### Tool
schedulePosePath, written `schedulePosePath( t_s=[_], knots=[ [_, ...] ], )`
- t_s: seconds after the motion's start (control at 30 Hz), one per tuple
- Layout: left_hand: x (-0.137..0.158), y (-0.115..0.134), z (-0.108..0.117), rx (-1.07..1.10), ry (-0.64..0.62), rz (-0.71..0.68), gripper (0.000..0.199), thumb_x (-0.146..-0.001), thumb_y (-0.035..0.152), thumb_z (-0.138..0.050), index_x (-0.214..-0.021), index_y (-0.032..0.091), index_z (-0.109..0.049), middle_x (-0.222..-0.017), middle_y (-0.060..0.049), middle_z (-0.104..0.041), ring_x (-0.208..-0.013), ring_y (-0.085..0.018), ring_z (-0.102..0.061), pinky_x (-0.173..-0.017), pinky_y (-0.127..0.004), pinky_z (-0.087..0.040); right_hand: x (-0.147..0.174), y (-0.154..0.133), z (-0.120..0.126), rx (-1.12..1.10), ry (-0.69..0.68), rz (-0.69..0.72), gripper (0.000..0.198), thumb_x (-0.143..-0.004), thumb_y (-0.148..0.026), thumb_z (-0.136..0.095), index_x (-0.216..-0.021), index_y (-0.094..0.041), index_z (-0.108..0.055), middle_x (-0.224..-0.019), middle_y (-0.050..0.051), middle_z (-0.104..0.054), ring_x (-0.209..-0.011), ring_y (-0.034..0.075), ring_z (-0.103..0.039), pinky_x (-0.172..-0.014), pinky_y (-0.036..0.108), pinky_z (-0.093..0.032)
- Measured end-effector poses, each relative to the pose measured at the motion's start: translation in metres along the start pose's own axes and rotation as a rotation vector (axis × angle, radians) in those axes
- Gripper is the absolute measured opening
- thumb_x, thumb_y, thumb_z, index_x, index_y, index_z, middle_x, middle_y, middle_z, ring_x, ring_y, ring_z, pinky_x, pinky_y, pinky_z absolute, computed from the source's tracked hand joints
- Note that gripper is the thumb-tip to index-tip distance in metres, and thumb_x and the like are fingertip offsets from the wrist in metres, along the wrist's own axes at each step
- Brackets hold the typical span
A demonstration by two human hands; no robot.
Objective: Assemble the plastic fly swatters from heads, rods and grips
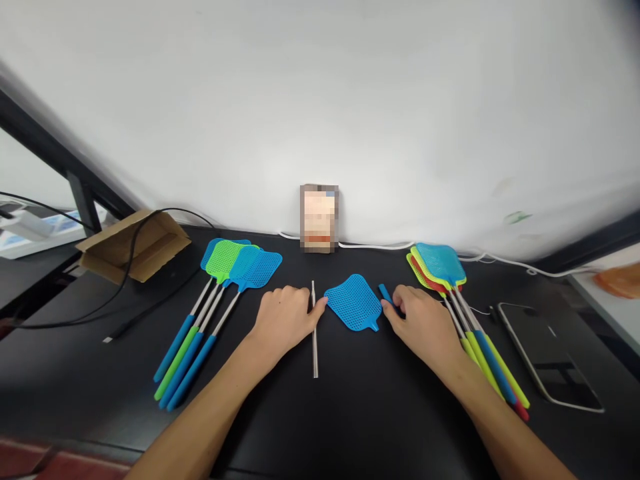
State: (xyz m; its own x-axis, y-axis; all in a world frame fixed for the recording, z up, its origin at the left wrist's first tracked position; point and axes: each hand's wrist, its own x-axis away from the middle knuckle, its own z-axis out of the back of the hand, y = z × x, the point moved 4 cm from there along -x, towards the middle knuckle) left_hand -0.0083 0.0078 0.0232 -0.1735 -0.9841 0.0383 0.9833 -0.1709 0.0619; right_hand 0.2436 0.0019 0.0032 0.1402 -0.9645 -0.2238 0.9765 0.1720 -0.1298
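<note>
My left hand [286,319] is closed around the upper part of a thin silver telescopic rod [315,357], its thumb lying across the metal. The rod points away from me, its lower end bare. Between my hands lies a loose blue fly swatter head [354,303], perforated, its short socket turned toward the lower right. My left thumb tip is close to the head's left corner; I cannot tell if it touches. My right hand [423,320] is closed on a blue handle [384,292], whose far end sticks out past the fingers; the palm hides the rest.
Assembled fly swatters [220,263] with blue and green heads lie at left, another bunch [440,263] at right. A smartphone [550,360] rests far right. An open cardboard box [135,247] and black cables stand left. A blurred-out upright device [319,220] leans against the wall.
</note>
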Motion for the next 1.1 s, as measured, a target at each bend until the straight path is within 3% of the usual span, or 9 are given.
schedulePosePath(
  t_s=[0.17, 0.4, 0.57, 0.7, 0.87, 0.97, 1.1],
  knots=[
    [0.003, 0.003, 0.000, -0.009, -0.041, -0.002, 0.046, -0.097, 0.051, -0.049, -0.077, 0.018, -0.073, -0.078, -0.014, -0.073, -0.081, -0.034, -0.073, -0.069, -0.038, -0.045, 0.001, -0.001, 0.001, -0.001, 0.018, 0.007, 0.024, -0.097, -0.042, -0.058, -0.083, -0.024, -0.052, -0.079, 0.002, -0.065, -0.074, 0.022, -0.063, -0.060, 0.033, -0.032],
    [0.005, 0.009, -0.001, 0.019, -0.066, -0.026, 0.038, -0.097, 0.033, -0.044, -0.083, 0.015, -0.075, -0.082, -0.018, -0.074, -0.083, -0.038, -0.073, -0.071, -0.041, -0.047, 0.002, -0.005, -0.001, 0.020, 0.027, 0.048, 0.017, -0.099, -0.035, -0.056, -0.087, -0.023, -0.053, -0.081, 0.002, -0.064, -0.079, 0.022, -0.063, -0.063, 0.033, -0.036],
    [0.002, 0.002, 0.003, 0.122, -0.033, -0.016, 0.038, -0.102, 0.034, -0.041, -0.081, 0.018, -0.068, -0.078, -0.011, -0.072, -0.075, -0.028, -0.071, -0.066, -0.034, -0.042, 0.004, -0.007, 0.000, 0.023, 0.024, 0.072, 0.015, -0.099, -0.032, -0.056, -0.088, -0.023, -0.052, -0.083, 0.003, -0.064, -0.081, 0.023, -0.063, -0.064, 0.034, -0.038],
    [-0.004, -0.010, 0.010, 0.690, 0.076, -0.016, 0.037, -0.103, 0.040, -0.044, -0.073, 0.020, -0.056, -0.065, 0.000, -0.059, -0.061, -0.016, -0.057, -0.059, -0.028, -0.037, 0.004, -0.005, 0.002, 0.014, 0.022, 0.082, 0.016, -0.099, -0.032, -0.055, -0.086, -0.023, -0.052, -0.083, 0.004, -0.064, -0.081, 0.025, -0.063, -0.063, 0.034, -0.038],
    [-0.007, -0.016, 0.011, 1.412, 0.178, 0.071, 0.027, -0.101, 0.044, -0.053, -0.093, 0.019, -0.058, -0.067, 0.005, -0.053, -0.052, -0.010, -0.047, -0.049, -0.023, -0.036, 0.004, -0.005, 0.010, -0.262, 0.089, 0.046, 0.017, -0.102, -0.038, -0.053, -0.095, -0.023, -0.055, -0.088, 0.005, -0.067, -0.082, 0.024, -0.066, -0.069, 0.034, -0.045],
    [-0.005, -0.014, 0.012, 1.628, 0.257, 0.093, 0.026, -0.100, 0.045, -0.056, -0.097, 0.020, -0.058, -0.072, 0.004, -0.054, -0.055, -0.009, -0.049, -0.048, -0.021, -0.036, 0.009, -0.011, 0.022, -0.453, 0.185, 0.036, 0.017, -0.103, -0.040, -0.054, -0.107, -0.023, -0.056, -0.094, 0.006, -0.070, -0.086, 0.023, -0.069, -0.075, 0.033, -0.050],
    [-0.003, -0.011, 0.012, 1.813, 0.285, 0.107, 0.022, -0.099, 0.041, -0.060, -0.097, 0.020, -0.059, -0.070, 0.004, -0.054, -0.053, -0.008, -0.048, -0.048, -0.021, -0.036, 0.018, -0.028, 0.039, -0.461, 0.328, 0.202, 0.009, -0.102, -0.030, -0.058, -0.108, -0.023, -0.057, -0.091, 0.005, -0.067, -0.082, 0.021, -0.066, -0.074, 0.033, -0.050]
  ],
)
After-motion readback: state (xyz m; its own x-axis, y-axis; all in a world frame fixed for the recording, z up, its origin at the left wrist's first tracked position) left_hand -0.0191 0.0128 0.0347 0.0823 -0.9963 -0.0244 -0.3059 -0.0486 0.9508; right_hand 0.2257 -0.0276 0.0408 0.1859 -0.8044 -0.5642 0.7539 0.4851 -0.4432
